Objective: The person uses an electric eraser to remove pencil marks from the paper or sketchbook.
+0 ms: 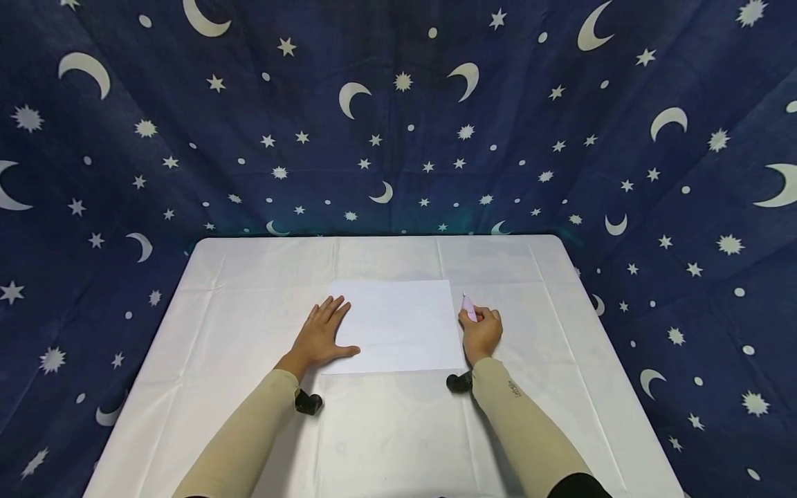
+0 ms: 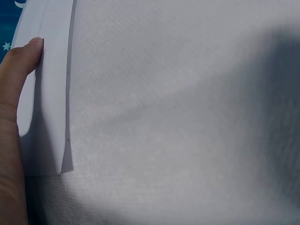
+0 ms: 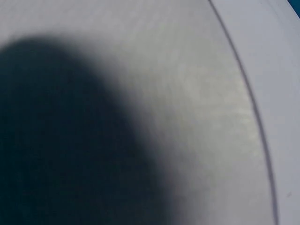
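A white sheet of paper [image 1: 398,325] lies on the white-covered table. My left hand [image 1: 320,337] rests with spread, straight fingers over its left edge. In the left wrist view the thumb [image 2: 21,63] touches the paper [image 2: 51,117] near its long edge. Just right of the sheet, my right hand [image 1: 481,335] grips a lilac, pen-shaped tool [image 1: 470,308], its narrow dark tip pointing up and away. Its exact kind I cannot tell. The right wrist view shows part of the paper [image 3: 281,93], with the hand and tool out of sight.
A creased white cloth [image 1: 249,297] covers the table. Behind it hangs a dark blue curtain [image 1: 398,187] with moons and stars. Black wrist cameras [image 1: 308,402] sit at both sleeve ends. A dark shadow [image 3: 70,140] fills much of the right wrist view.
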A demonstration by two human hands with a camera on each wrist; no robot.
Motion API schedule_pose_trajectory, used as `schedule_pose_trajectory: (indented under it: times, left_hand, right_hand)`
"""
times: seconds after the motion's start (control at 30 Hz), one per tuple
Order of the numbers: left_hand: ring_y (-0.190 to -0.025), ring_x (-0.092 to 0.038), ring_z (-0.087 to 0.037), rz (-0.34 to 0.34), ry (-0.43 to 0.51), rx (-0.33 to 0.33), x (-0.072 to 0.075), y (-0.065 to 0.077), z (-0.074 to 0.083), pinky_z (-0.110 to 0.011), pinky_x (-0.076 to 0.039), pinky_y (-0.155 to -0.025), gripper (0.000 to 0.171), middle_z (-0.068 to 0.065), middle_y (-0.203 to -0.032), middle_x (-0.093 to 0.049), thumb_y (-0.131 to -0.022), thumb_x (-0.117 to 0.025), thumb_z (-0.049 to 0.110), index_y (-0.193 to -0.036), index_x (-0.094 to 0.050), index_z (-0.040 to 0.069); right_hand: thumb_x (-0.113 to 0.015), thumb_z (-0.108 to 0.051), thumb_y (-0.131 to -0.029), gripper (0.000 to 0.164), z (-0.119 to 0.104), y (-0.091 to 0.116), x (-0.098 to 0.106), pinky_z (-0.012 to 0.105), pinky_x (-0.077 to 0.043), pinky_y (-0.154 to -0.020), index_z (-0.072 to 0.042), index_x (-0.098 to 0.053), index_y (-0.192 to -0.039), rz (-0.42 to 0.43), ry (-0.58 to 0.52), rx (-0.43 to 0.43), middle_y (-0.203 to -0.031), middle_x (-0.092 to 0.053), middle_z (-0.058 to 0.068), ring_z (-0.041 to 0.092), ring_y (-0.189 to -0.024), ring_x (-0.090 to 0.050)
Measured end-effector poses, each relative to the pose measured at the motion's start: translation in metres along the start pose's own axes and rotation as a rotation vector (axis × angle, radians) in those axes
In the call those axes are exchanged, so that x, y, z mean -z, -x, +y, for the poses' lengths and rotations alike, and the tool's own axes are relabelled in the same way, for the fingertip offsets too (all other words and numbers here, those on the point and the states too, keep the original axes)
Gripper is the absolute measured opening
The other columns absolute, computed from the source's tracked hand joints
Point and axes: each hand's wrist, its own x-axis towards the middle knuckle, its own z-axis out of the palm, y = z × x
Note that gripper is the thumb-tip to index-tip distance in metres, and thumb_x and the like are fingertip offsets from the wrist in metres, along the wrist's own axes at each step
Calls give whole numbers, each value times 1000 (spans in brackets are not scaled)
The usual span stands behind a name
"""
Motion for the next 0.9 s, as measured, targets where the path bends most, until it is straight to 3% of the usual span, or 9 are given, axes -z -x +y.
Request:
schedule_pose_trajectory:
  times: [0.3,0.5,0.9]
  left_hand:
    - [-136,1,-22,-17,-2,4,-2,-2,1,-42,1,-108,106,-1,-149,-11,-63,-43,83,-145,-17,21]
    - [-136,-5,-23,13,-8,-16,-3,-3,2,-45,-3,-108,103,-3,-149,-14,-65,-45,80,-145,-20,20]
    - [-136,-2,-22,13,-7,7,-7,1,-2,-46,-2,-107,101,-2,-149,-13,-67,-43,80,-145,-20,20]
  right_hand:
    - [-76,-13,-68,22,2,-1,2,30,-38,-59,1,-68,-84,1,8,-1,-74,-49,9,21,-66,-47]
    - [-76,-13,-69,22,4,-1,2,30,-38,-59,0,-67,-84,-5,38,6,-74,-49,8,21,-67,-47]
    - [-76,-14,-70,26,2,-2,5,31,-37,-60,2,-66,-87,-108,23,-3,-74,-48,11,23,-68,-45]
